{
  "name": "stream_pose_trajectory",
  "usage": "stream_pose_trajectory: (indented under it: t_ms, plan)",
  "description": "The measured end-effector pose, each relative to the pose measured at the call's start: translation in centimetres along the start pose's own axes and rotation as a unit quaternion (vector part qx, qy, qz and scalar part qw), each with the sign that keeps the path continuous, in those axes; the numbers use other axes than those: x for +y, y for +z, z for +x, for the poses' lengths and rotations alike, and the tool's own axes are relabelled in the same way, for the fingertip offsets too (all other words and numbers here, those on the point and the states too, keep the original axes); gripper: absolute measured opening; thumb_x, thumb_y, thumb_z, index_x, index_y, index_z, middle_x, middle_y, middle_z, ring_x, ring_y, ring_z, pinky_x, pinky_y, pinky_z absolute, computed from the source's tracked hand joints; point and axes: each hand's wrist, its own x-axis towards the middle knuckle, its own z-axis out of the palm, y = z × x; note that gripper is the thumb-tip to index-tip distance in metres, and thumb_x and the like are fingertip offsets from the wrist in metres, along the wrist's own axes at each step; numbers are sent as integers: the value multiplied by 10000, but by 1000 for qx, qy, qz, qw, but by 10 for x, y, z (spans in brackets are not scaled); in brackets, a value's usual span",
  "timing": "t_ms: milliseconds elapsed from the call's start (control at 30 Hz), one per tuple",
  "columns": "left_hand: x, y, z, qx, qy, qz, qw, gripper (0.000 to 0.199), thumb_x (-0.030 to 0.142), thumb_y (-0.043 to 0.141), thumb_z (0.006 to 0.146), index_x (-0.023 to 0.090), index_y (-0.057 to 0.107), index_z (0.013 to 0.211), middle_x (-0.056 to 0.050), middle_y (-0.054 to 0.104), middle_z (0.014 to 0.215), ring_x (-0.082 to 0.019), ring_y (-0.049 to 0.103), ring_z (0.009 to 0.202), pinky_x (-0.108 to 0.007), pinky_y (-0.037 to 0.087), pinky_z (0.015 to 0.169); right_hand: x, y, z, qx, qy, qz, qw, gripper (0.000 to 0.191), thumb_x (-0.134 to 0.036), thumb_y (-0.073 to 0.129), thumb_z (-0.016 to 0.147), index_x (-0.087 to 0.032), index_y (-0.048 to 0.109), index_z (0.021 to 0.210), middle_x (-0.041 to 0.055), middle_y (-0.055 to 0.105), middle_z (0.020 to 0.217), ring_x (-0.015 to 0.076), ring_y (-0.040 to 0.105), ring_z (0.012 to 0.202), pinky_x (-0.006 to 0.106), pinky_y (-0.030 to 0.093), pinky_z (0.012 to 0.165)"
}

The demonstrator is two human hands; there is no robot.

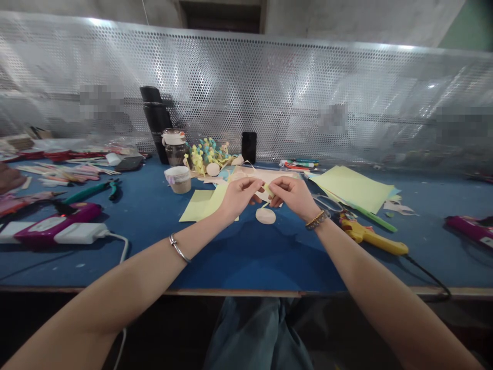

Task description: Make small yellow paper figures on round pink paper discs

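Observation:
My left hand [243, 195] and my right hand [291, 195] meet above the middle of the blue table, fingertips almost touching. Both are closed in a pinch around a small piece of yellow paper [269, 190], which the fingers partly cover. Just below them on the table lies a pale round disc [265, 216], with a thin yellow strip near its upper edge. Beside my left wrist are folded yellow paper sheets [196, 205]. A large pale pink sheet [277, 176] extends behind the hands.
Right of my hands are yellow sheets [352, 187], a green pen-like tool [375, 218] and a yellow glue gun [379, 241]. A lidded cup [178, 180], paper flowers [206, 154] and a phone [249, 147] stand behind. Pliers [90, 191] and a purple power strip [57, 224] lie left. Another person's hand [10, 178] shows far left.

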Motion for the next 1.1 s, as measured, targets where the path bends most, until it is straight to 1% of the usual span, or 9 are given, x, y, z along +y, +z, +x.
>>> stream_pose_trajectory:
  t_ms: [67, 167, 333, 500, 633, 667, 800, 933, 1100]
  plan:
    - [-1, 0, 0, -2, -4, 19, 1000, 227, 377, 612, 793, 153, 645, 776, -50, 683, 789, -91, 625, 578, -189, 457, 506, 1, 0, 0, 4, -3, -3, 1000, 270, -427, 619, 794, -159, 600, 784, 9, 649, 608, 121, 643, 494, 225, 519, 483]
    - [-2, 0, 0, -2, 9, 37, 999, 207, 358, 637, 774, 154, 646, 739, -33, 661, 685, -97, 612, 575, -193, 456, 507, 2, 0, 0, 2, -7, -5, 1000, 264, -420, 616, 795, -157, 603, 786, 3, 638, 592, 116, 634, 481, 224, 516, 481]
    - [-2, 0, 0, -1, 20, 48, 999, 211, 362, 623, 781, 159, 649, 727, -22, 646, 624, -104, 602, 565, -199, 454, 501, 2, -1, 1, 2, -2, -3, 1000, 300, -461, 616, 790, -162, 604, 779, 1, 636, 587, 118, 634, 480, 218, 504, 469]
    - [-2, -1, 1, -10, 21, 48, 999, 210, 359, 621, 788, 158, 657, 737, -21, 660, 647, -100, 608, 569, -196, 455, 511, 3, -2, 2, -2, 7, 8, 1000, 309, -469, 610, 798, -160, 608, 783, -1, 631, 560, 120, 628, 464, 218, 495, 452]
    - [-3, 0, 1, -17, 15, 25, 999, 240, 380, 578, 825, 160, 663, 777, -49, 700, 820, -88, 626, 590, -197, 466, 527, 1, -2, 2, 14, -1, 13, 1000, 284, -438, 631, 785, -156, 601, 763, -4, 628, 575, 119, 630, 466, 222, 500, 452]
    - [-3, 0, 1, -17, 15, 21, 1000, 242, 385, 580, 824, 161, 662, 783, -52, 701, 836, -87, 626, 590, -196, 464, 524, 1, -2, 2, 17, -4, 16, 1000, 284, -437, 629, 785, -157, 598, 758, -4, 629, 584, 118, 629, 466, 223, 502, 453]
    - [-4, -1, 1, -15, 34, 28, 999, 198, 360, 655, 775, 162, 657, 763, -34, 684, 748, -81, 602, 567, -192, 457, 517, 1, -2, 2, 18, -10, 14, 1000, 272, -428, 620, 792, -159, 597, 765, -9, 627, 586, 114, 629, 467, 224, 509, 458]
    - [-4, -1, 1, -11, 34, 31, 999, 168, 330, 645, 783, 165, 649, 752, -19, 667, 692, -84, 594, 557, -204, 470, 530, 0, 0, 2, 12, -8, 9, 1000, 253, -405, 613, 804, -155, 599, 775, -12, 619, 567, 116, 632, 465, 220, 506, 453]
    - [-4, 0, 0, -9, 29, 21, 999, 169, 332, 640, 785, 165, 646, 759, -14, 660, 695, -89, 611, 579, -211, 475, 550, -1, -1, 2, 13, -8, 6, 1000, 249, -398, 619, 803, -151, 601, 782, -9, 624, 557, 116, 631, 462, 219, 505, 457]
